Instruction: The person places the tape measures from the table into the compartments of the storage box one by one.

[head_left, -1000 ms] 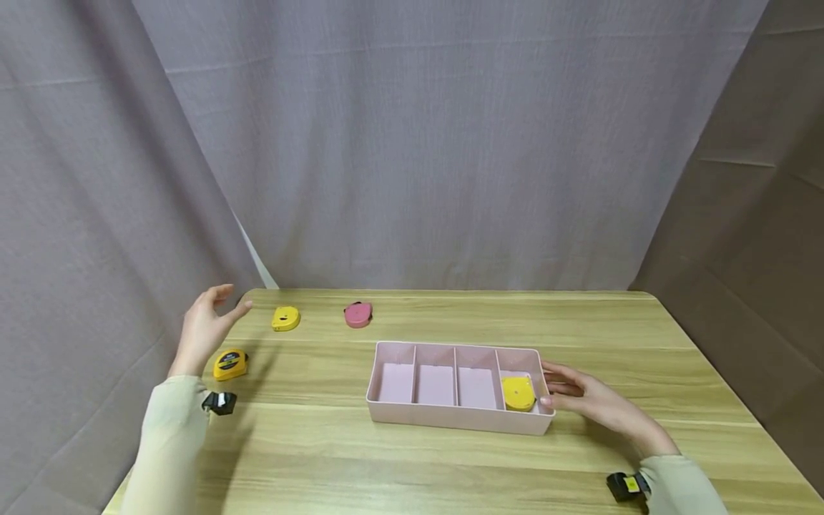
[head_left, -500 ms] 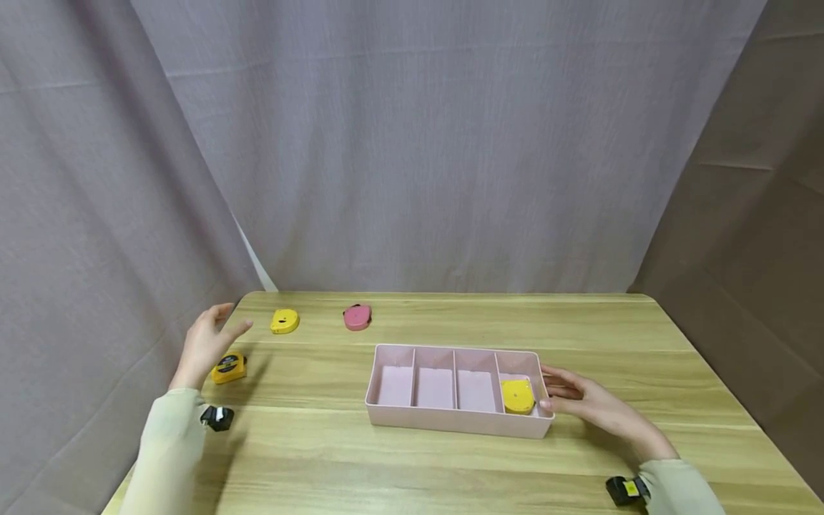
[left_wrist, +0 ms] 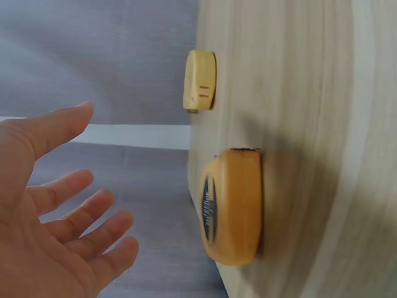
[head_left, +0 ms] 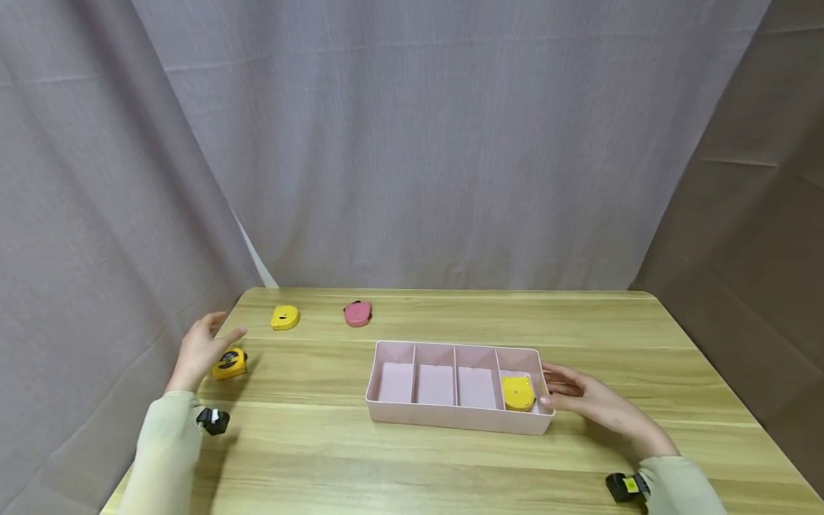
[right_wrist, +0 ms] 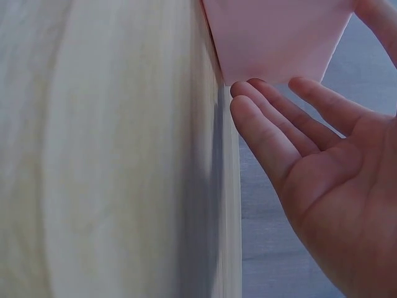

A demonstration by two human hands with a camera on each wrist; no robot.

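Judging from the head view, the yellow tape measure lying flat near the wooden table's left edge looks rigid, compact, probably fairly dense with slick plastic sides; left hand hovers just beside it, fingers spread, holding nothing, while right hand rests flat-fingered against the pink tray's right end. Left wrist view: orange-yellow rounded case, black round label on its face, best pinched across the flat faces. Right wrist view: straight fingers touching the tray wall.
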